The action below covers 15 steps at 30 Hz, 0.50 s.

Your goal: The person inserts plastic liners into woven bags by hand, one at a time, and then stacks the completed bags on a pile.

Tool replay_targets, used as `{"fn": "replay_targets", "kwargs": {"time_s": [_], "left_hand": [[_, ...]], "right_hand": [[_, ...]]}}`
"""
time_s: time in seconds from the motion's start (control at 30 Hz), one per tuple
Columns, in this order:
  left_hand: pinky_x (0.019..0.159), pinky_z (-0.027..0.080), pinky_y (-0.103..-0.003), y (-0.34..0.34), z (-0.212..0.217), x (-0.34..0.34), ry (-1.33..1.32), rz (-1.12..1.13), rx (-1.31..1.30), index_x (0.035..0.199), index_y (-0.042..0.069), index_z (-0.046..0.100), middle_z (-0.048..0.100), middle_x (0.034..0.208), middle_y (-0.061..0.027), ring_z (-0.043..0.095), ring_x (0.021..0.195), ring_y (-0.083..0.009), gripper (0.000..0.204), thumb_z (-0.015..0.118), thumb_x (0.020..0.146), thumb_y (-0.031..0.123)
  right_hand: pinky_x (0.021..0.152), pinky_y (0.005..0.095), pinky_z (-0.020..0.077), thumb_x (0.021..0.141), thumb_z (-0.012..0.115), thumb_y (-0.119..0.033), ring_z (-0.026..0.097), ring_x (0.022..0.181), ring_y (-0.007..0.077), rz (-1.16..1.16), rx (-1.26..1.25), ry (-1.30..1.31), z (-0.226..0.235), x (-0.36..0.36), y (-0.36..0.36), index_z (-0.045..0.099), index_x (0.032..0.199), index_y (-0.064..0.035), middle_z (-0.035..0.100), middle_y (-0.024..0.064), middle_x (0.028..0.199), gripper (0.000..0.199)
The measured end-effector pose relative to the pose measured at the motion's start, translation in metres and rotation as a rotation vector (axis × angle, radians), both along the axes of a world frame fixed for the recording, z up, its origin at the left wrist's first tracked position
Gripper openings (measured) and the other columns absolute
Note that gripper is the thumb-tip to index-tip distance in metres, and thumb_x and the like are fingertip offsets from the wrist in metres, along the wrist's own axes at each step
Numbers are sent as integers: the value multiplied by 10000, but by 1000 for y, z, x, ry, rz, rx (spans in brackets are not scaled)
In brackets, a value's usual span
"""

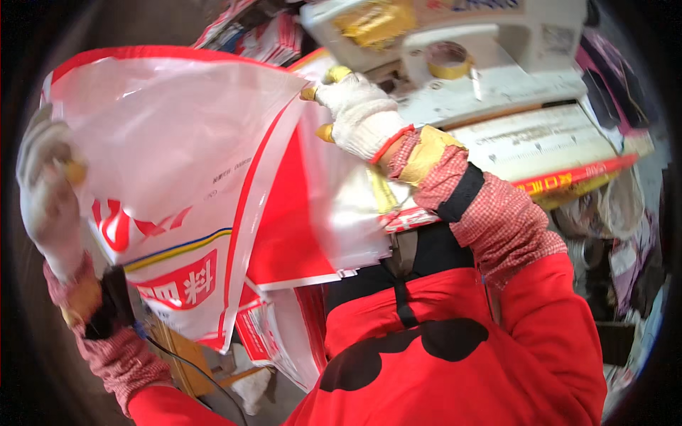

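Note:
A large white plastic bag (170, 121) with red edging and red printing is stretched up between my hands on the left. My left hand (51, 181), in a pale knitted glove, is closed on the bag's left edge, with its thumb over the plastic. My right hand (361, 113), in a white glove with yellow fingertips, grips the opposite upper corner. Under the raised bag lie more red-and-white bags (295, 213), partly hidden by it and slightly blurred. Both forearms wear checked sleeve covers with black bands.
A white sewing machine (490, 50) stands at the far right, with a roll of yellow tape (449, 60) on its bed. Its worktable (533, 142) has a red front strip. Stacked bags (273, 39) lie at the back; a dark cable (188, 362) hangs at lower left.

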<state>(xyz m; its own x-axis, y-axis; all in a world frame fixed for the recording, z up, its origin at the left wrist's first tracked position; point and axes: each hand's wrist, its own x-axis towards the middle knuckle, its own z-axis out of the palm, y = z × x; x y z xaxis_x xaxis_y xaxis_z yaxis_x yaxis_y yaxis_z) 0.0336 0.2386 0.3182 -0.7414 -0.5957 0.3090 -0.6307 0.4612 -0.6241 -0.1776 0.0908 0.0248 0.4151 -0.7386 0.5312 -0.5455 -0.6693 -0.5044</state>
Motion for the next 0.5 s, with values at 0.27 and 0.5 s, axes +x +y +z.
{"fn": "replay_targets", "kwargs": {"time_s": [0.27, 0.5], "left_hand": [[932, 386, -349, 60, 49, 140, 349, -242, -125, 893, -9, 572, 535, 1161, -154, 482, 1117, -265, 149, 437, 841, -48], [994, 330, -274, 129, -14, 158, 1099, -167, -241, 1181, 11, 490, 330, 1375, -114, 402, 1203, -172, 326, 457, 858, -23]], "right_hand": [[969, 374, 341, 585, 762, -163, 385, 1164, 329, 228, -276, -385, 62, 61, -6, 531, 1146, -157, 361, 146, 1299, 606], [854, 348, 422, 679, 716, -319, 514, 1038, 349, 303, -121, -191, 132, 134, -16, 241, 1359, -70, 465, 223, 1213, 867]]}}
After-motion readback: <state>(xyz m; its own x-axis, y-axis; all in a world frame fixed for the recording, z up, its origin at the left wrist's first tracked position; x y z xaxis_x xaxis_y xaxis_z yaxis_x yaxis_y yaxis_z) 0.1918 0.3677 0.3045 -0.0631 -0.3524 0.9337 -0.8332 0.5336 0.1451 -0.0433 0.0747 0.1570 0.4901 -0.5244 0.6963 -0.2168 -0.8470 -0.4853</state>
